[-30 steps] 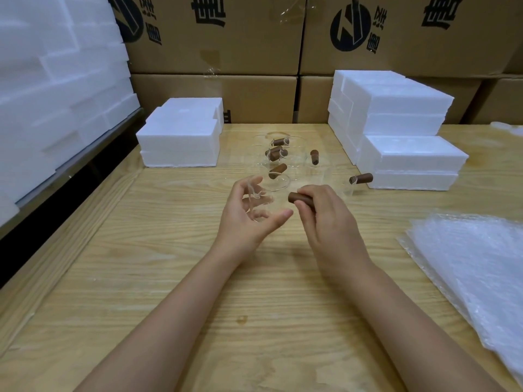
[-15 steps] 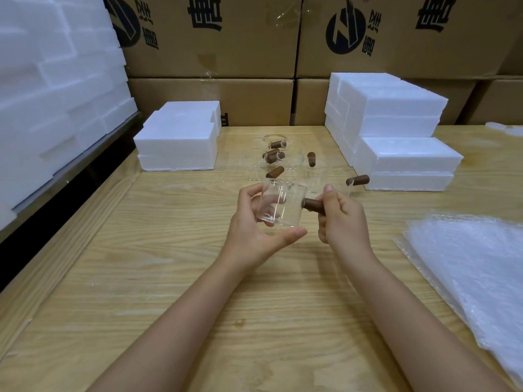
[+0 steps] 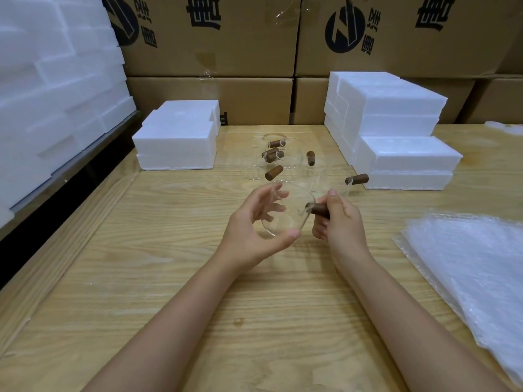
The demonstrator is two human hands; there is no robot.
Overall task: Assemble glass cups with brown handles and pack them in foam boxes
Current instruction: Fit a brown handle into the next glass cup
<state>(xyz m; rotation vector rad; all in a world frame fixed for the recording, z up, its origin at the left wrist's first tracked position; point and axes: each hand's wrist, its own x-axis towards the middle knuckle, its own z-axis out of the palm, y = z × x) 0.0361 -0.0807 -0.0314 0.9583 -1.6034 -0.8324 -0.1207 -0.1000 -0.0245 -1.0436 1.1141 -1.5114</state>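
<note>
Here the clear glass cup (image 3: 285,219) sits right between the two hands, held tilted above the bench (image 3: 158,278). The left hand (image 3: 249,233) cradles it: the thumb lies along the near side and the fingers curl round the far side, seen through the glass. The right hand (image 3: 342,227) pinches the brown handle (image 3: 319,208) between thumb and fingers, the handle's tip meeting the cup's right wall.

Just beyond the hands stand more glass cups fitted with handles (image 3: 274,172) in a loose cluster; how many is hard to count. One more cup's handle (image 3: 357,179) lies beyond the right hand. Farther out, a stack of white foam boxes (image 3: 175,140) stands beyond the left hand, and a taller stack of foam boxes (image 3: 407,157) beyond the right. Bubble-wrap sheets (image 3: 475,267) lie to the right of the right forearm.
</note>
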